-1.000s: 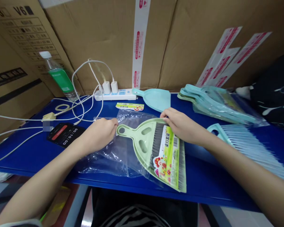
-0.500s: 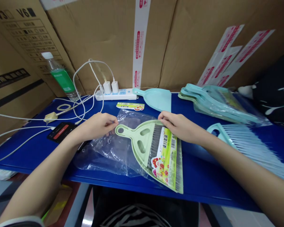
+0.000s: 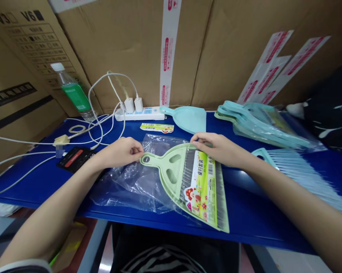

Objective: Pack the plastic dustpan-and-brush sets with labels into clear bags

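Note:
In front of me a light green dustpan (image 3: 166, 184) lies with a matching hand brush (image 3: 175, 161) nested in it, handles together on the left. A printed yellow-green label card (image 3: 205, 189) rests over the grey bristles. My left hand (image 3: 127, 151) pinches the end of the handles between thumb and fingers. At the upper edge of the dustpan, my right hand (image 3: 213, 147) has its thumb and fingers closed on the rim beside the card. Under the set spreads a crumpled clear plastic bag (image 3: 136, 185).
Behind stand a light blue dustpan (image 3: 189, 117), another label card (image 3: 156, 128) and a power strip (image 3: 153, 113) with white cables. A bottle (image 3: 75, 94) and phone (image 3: 74, 159) are left. Bagged dustpan sets (image 3: 262, 123) and a blue brush (image 3: 307, 172) lie right.
The lower right corner of the green dustpan has shifted slightly right, and its handle end has moved a little right and down. Both hands keep their hold.

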`<state>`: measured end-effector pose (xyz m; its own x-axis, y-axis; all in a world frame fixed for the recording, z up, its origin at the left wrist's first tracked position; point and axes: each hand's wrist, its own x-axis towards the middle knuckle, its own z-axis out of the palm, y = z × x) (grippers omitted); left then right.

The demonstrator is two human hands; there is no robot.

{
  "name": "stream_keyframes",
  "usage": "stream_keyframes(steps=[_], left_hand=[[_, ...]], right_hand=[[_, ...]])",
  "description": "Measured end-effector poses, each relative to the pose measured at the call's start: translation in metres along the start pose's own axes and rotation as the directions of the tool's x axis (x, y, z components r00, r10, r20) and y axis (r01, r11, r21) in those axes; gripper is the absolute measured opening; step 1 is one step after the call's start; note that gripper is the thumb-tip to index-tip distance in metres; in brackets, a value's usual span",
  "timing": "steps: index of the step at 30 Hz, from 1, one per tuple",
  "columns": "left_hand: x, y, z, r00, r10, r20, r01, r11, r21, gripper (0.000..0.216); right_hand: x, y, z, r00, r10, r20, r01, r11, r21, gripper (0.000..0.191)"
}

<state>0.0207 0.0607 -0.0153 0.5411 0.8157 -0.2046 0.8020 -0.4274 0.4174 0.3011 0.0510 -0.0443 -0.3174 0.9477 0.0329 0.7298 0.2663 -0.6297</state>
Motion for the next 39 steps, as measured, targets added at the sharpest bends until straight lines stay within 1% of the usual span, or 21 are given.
stream_keyframes(steps=[4,7,9,12,14,17,19,21,24,26,28,31,34,37,39], left_hand=[[-0.002,0.002,0.000,0.998,-0.061,-0.033,0.062,0.998,0.023,0.018],[-0.004,0.007,-0.002,0.990,-0.135,-0.029,0.137,0.987,0.084,0.016],[-0.005,0.010,-0.004,0.984,-0.175,-0.029,0.177,0.973,0.145,0.016],[-0.005,0.013,-0.005,0.977,-0.211,-0.038,0.214,0.953,0.213,0.016],[-0.005,0.014,-0.006,0.973,-0.229,-0.039,0.232,0.943,0.237,0.016],[-0.006,0.012,-0.005,0.969,-0.241,-0.061,0.249,0.935,0.254,0.016],[-0.006,0.012,-0.005,0.968,-0.238,-0.081,0.251,0.930,0.268,0.018],[-0.006,0.011,-0.004,0.967,-0.239,-0.090,0.255,0.925,0.283,0.019],[-0.007,0.012,-0.004,0.963,-0.254,-0.091,0.270,0.914,0.303,0.019],[-0.007,0.013,-0.004,0.958,-0.271,-0.093,0.287,0.901,0.326,0.019],[-0.008,0.014,-0.005,0.954,-0.285,-0.092,0.299,0.886,0.355,0.018],[-0.009,0.014,-0.005,0.951,-0.296,-0.088,0.306,0.869,0.389,0.017],[-0.010,0.015,-0.005,0.950,-0.299,-0.086,0.307,0.856,0.415,0.019],[-0.009,0.015,-0.005,0.944,-0.297,-0.144,0.329,0.808,0.489,0.021],[-0.009,0.015,-0.004,0.938,-0.295,-0.180,0.345,0.769,0.537,0.023]], right_hand=[[0.000,-0.001,-0.005,0.992,0.082,0.096,-0.101,0.974,0.205,0.024],[0.000,-0.001,-0.008,0.966,0.164,0.202,-0.233,0.891,0.390,0.027],[0.000,0.000,-0.008,0.945,0.209,0.253,-0.309,0.828,0.468,0.029],[0.001,0.000,-0.006,0.931,0.238,0.275,-0.355,0.762,0.541,0.027],[0.003,0.000,-0.004,0.938,0.230,0.261,-0.344,0.727,0.594,0.027],[0.004,-0.002,0.001,0.951,0.204,0.231,-0.307,0.694,0.652,0.036],[0.003,-0.003,0.004,0.951,0.210,0.226,-0.308,0.672,0.673,0.039],[0.002,-0.005,0.004,0.937,0.234,0.258,-0.348,0.625,0.699,0.044],[0.000,-0.008,0.003,0.904,0.244,0.351,-0.427,0.538,0.727,0.062],[-0.002,-0.010,0.002,0.892,0.240,0.384,-0.453,0.508,0.733,0.071],[-0.002,-0.012,0.001,0.889,0.254,0.381,-0.458,0.504,0.733,0.075],[-0.003,-0.012,0.001,0.893,0.294,0.342,-0.450,0.531,0.719,0.076],[-0.002,-0.007,0.004,0.918,0.277,0.284,-0.396,0.587,0.706,0.076],[-0.001,-0.001,0.006,0.949,0.243,0.202,-0.315,0.668,0.674,0.077],[0.000,0.001,0.006,0.955,0.255,0.152,-0.292,0.707,0.645,0.076]])
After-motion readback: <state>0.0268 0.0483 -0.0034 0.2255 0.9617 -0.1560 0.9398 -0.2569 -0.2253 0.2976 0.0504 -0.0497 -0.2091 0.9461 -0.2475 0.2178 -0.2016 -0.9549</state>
